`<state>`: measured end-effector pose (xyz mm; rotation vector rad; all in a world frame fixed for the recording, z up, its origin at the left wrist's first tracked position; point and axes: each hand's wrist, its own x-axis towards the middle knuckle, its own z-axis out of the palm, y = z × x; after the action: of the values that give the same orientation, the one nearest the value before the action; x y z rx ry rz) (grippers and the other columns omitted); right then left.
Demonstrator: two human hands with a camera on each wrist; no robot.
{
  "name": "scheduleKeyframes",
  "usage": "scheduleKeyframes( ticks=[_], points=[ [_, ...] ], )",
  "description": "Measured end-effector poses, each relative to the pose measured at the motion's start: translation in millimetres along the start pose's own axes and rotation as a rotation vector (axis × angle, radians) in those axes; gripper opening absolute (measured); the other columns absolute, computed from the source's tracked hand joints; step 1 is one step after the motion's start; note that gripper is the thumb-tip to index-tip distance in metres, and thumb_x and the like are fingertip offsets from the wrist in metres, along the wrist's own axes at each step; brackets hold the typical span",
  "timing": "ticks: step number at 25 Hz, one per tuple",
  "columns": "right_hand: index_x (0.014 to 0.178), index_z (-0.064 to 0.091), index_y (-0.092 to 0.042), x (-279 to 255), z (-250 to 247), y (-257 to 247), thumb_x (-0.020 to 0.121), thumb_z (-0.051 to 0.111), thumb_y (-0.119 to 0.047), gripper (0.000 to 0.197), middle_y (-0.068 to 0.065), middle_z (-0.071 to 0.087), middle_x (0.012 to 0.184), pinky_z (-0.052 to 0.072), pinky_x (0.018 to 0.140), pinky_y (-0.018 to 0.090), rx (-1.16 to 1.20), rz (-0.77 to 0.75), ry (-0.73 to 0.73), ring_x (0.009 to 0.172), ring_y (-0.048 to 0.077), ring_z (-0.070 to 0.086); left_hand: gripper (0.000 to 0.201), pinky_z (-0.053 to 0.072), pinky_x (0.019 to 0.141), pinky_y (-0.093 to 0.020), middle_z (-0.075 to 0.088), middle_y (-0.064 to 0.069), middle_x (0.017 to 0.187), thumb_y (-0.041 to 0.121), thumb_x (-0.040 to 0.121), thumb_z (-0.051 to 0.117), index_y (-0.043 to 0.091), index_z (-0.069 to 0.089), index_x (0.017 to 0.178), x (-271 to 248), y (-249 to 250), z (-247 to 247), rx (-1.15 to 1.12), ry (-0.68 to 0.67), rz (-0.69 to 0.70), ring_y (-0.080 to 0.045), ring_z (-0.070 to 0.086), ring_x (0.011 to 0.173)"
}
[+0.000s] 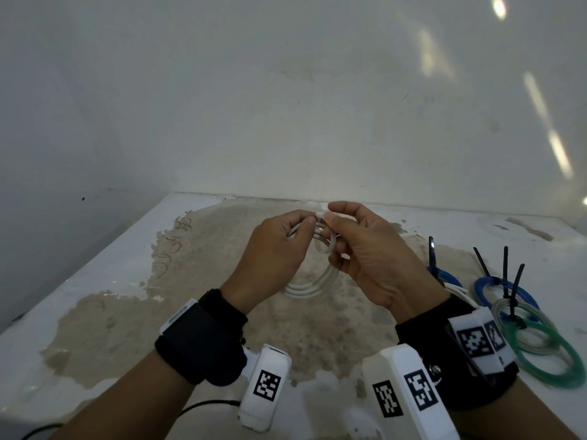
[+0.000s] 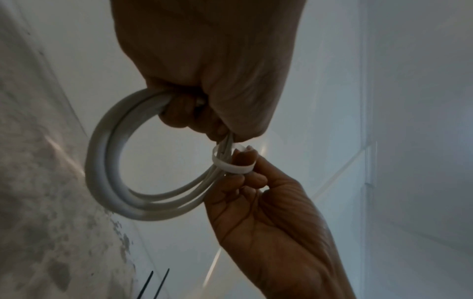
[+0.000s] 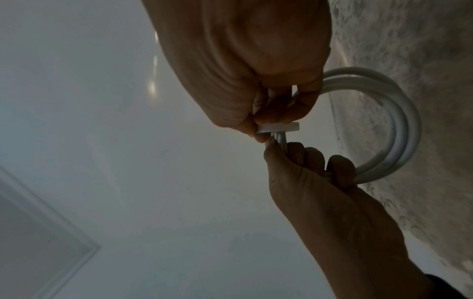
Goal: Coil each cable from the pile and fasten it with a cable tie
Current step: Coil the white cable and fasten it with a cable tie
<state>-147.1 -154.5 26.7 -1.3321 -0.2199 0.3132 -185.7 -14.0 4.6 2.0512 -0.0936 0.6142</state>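
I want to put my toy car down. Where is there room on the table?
Left of the left hand, the table is bare out to its edge. The right side is crowded: tied blue coil, clear coil and green coil.

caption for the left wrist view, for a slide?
Left hand grips a white coiled cable while the right hand pinches a white cable tie looped around it.

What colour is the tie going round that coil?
White, like the coiled cable; the flat plastic tie shows best in the left wrist view.

No readable text, only black-and-white square code markers (image 1: 266,385) on the white wrist camera housings (image 1: 409,395)
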Motion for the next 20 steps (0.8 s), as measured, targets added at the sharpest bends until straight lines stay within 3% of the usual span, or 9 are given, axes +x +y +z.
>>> scheduleKeyframes(
  ticks=[2,4,7,10,13,16,18,20],
  points=[
    [0.111,0.064,-0.019,0,0,1,0.094,0.069,-0.018,0.017,0.015,0.055,0.084,0.047,0.051,0.023,-0.028,-0.008,0.011,0.051,0.007,0.047,0.026,0.033,0.045,-0.012,0.059,0.025,0.054,0.025,0.104,0.048,0.028,0.073,0.101,0,3,0,-0.023,-0.017,-0.039,-0.002,0.041,0.038],
    [0.112,0.063,-0.017,0,1,0,0.095,0.068,-0.018,0.018,0.018,0.055,0.085,0.047,0.051,0.024,-0.04,-0.01,0.019,0.047,0.005,0.049,0.026,0.038,0.045,-0.019,0.063,0.022,0.059,0.028,0.103,0.049,0.029,0.074,0.099,-1,5,0,-0.017,-0.007,-0.02,-0.006,0.046,0.041],
    [0.115,0.061,-0.014,-1,2,-2,0.097,0.065,-0.015,0.019,0.02,0.056,0.088,0.045,0.052,0.025,-0.042,-0.021,0.039,0.043,0.0,0.056,0.027,0.056,0.065,-0.046,0.075,0.01,0.079,0.033,0.102,0.049,0.031,0.075,0.095,-1,4,3,-0.008,-0.005,0.032,-0.032,0.069,0.068],
    [0.115,0.061,-0.013,-1,2,-3,0.098,0.064,-0.016,0.018,0.019,0.059,0.088,0.045,0.051,0.024,-0.068,-0.027,0.044,0.043,0.0,0.054,0.027,0.055,0.07,-0.054,0.076,0.004,0.082,0.036,0.102,0.049,0.031,0.075,0.095,-1,2,3,-0.007,-0.015,0.024,-0.04,0.069,0.077],
    [0.112,0.064,-0.014,1,-1,-3,0.096,0.066,-0.02,0.017,0.016,0.062,0.083,0.047,0.048,0.022,-0.152,-0.027,0.042,0.044,0.003,0.052,0.026,0.055,0.069,-0.05,0.076,0.005,0.081,0.035,0.101,0.05,0.031,0.074,0.094,-2,2,1,0.033,-0.018,0.032,-0.032,0.07,0.074],
    [0.106,0.066,-0.014,3,-5,-9,0.095,0.068,-0.024,0.014,0.004,0.067,0.073,0.046,0.046,0.021,-0.187,0.012,0.016,0.046,0.005,0.05,0.025,0.056,0.074,-0.044,0.076,0.008,0.083,0.031,0.101,0.051,0.028,0.075,0.096,-2,-1,1,0.041,-0.017,0.047,-0.018,0.071,0.073],
    [0.099,0.071,-0.016,8,-12,-14,0.095,0.067,-0.036,0.02,-0.003,0.068,0.072,0.042,0.048,0.021,-0.319,0.059,-0.028,0.05,0.006,0.048,0.025,0.056,0.064,-0.038,0.075,0.005,0.078,0.032,0.102,0.051,0.03,0.076,0.097,-1,-2,1,0.015,-0.055,0.03,-0.016,0.065,0.06],
    [0.094,0.077,-0.018,12,-18,-17,0.092,0.066,-0.046,0.03,-0.007,0.068,0.074,0.038,0.052,0.022,-0.458,0.094,-0.049,0.059,0.008,0.047,0.026,0.039,0.049,-0.029,0.064,0.001,0.058,0.034,0.102,0.051,0.032,0.076,0.095,-2,-1,-1,0.001,-0.088,-0.002,-0.012,0.043,0.043]
  ],
)
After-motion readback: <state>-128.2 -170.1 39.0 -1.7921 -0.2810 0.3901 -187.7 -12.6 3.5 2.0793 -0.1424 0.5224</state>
